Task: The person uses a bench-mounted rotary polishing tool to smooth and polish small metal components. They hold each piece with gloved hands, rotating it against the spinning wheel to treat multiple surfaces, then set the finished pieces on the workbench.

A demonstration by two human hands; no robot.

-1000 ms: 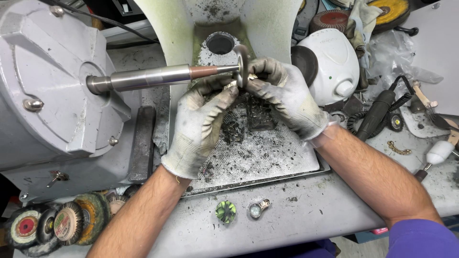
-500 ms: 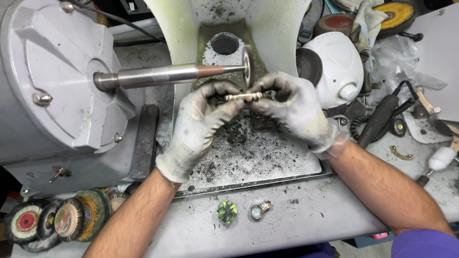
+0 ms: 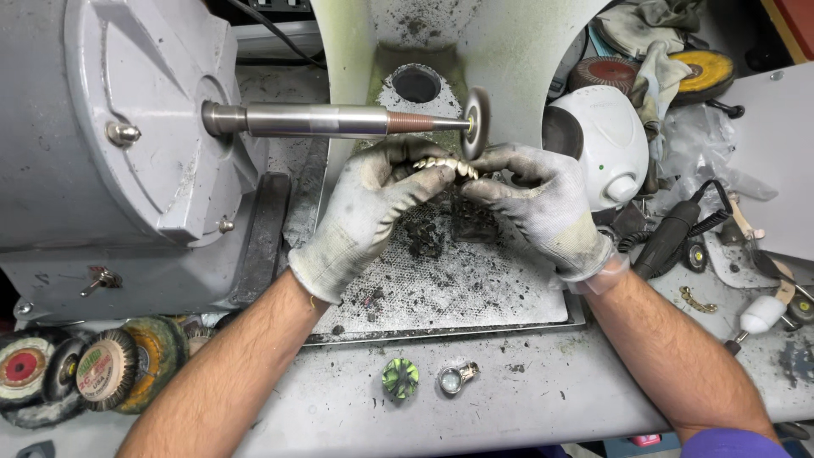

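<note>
Head view: both gloved hands — left hand (image 3: 365, 216), right hand (image 3: 543, 208) — fingers pinched on what looks like a ridged metal piece (image 3: 445, 165).

The motor housing (image 3: 110, 144) sits left on the desk (image 3: 543, 407); its spindle (image 3: 331, 120) extends right to the wheel (image 3: 476, 123), above the mesh tray (image 3: 458, 288).

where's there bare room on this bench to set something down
Barest: the grey bench front, right of the small silver ring and green faceted stone, between the forearms. The perforated metal tray is open below the gloved left hand and right hand, though dusty. Crowded: the buffing wheels at left and the black handpiece clutter at right.
</note>
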